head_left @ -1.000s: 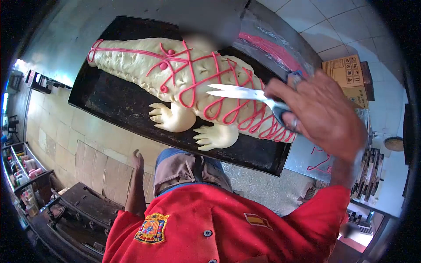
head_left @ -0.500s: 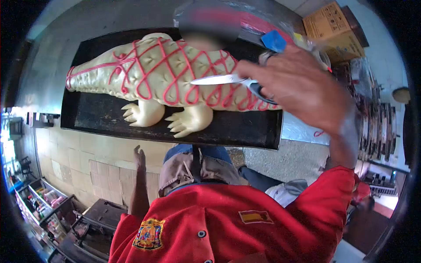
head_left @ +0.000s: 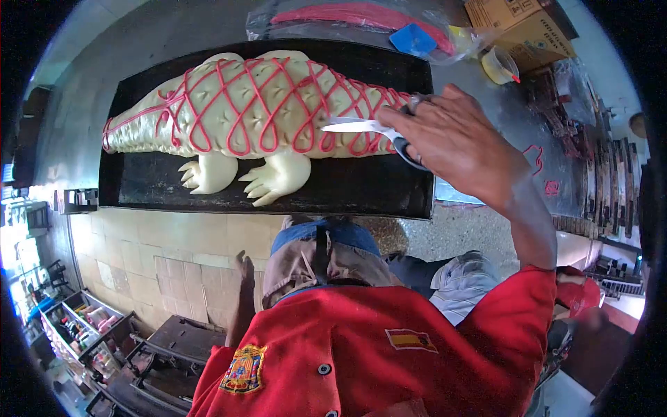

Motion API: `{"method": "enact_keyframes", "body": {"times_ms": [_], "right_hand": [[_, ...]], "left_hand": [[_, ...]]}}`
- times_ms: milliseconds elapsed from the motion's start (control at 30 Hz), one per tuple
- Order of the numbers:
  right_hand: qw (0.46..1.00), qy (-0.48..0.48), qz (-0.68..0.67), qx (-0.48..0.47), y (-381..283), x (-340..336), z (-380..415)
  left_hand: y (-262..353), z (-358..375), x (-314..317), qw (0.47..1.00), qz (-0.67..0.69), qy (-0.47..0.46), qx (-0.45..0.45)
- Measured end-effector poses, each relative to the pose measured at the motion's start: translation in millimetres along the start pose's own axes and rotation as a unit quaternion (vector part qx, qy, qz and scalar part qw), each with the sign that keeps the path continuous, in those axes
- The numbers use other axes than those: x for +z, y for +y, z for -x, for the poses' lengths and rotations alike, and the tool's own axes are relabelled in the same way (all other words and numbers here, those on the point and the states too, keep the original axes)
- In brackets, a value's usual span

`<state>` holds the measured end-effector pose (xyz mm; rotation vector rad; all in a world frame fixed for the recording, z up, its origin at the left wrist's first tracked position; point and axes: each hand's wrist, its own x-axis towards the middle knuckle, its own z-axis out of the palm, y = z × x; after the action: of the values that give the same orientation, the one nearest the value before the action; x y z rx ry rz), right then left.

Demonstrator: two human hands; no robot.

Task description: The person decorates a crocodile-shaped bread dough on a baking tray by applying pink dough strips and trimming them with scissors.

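Note:
My right hand is closed around the handles of a pair of scissors. Their silver blades point left, over the side of a large pale crocodile-shaped dough. Pink dough strips cross its back in a lattice, with small snipped points between them. Two clawed legs stretch toward me on the dark baking tray beneath. My left hand hangs low by my side, below the tray's near edge, with fingers apart and nothing in them.
Behind the tray, plastic sheeting holds a long pink dough piece, and a blue scraper lies beside it. A tub and cardboard box stand at the far right. Pink scraps lie right. Another person's legs show below.
A blurred dark and red shape over the tray's far edge is gone. The view has shifted slightly, and my right hand, less blurred, still holds the scissors over the dough.

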<state>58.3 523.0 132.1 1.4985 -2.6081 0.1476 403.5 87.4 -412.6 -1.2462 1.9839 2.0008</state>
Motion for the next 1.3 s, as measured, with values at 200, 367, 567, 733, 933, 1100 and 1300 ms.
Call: {"method": "enact_keyframes", "body": {"times_ms": [200,367,567,733,933,1100,1300], "right_hand": [[0.995,-0.095,0.001,0.038,-1.2,-37.3,17.3],[0.996,-0.07,0.028,0.056,1.1,-7.8,32.8],[0.977,-0.14,0.006,0.16,-8.2,-40.3,38.5],[0.926,-0.106,-0.136,0.336,-29.0,-55.7,40.8],[0.893,0.007,-0.156,0.423,-89.3,-22.7,32.0],[0.911,-0.093,-0.049,0.398,-175.0,9.9,-68.0],[0.929,-0.144,0.041,0.337,-207.8,21.9,-140.9]], "left_hand": [[12.0,17.4,3.4,0.999,0.014,0.039,-0.032],[22.0,17.2,3.8,0.999,-0.015,0.026,-0.027],[65.6,26.7,-17.3,0.997,-0.01,0.069,0.02],[142.0,-27.5,-98.8,0.954,-0.003,0.256,0.154],[367.8,-46.9,-155.4,0.778,-0.218,0.47,0.355],[476.3,-156.3,-207.2,0.811,-0.283,0.324,0.397],[492.2,-222.2,-223.2,0.795,-0.379,0.224,0.416]]}}
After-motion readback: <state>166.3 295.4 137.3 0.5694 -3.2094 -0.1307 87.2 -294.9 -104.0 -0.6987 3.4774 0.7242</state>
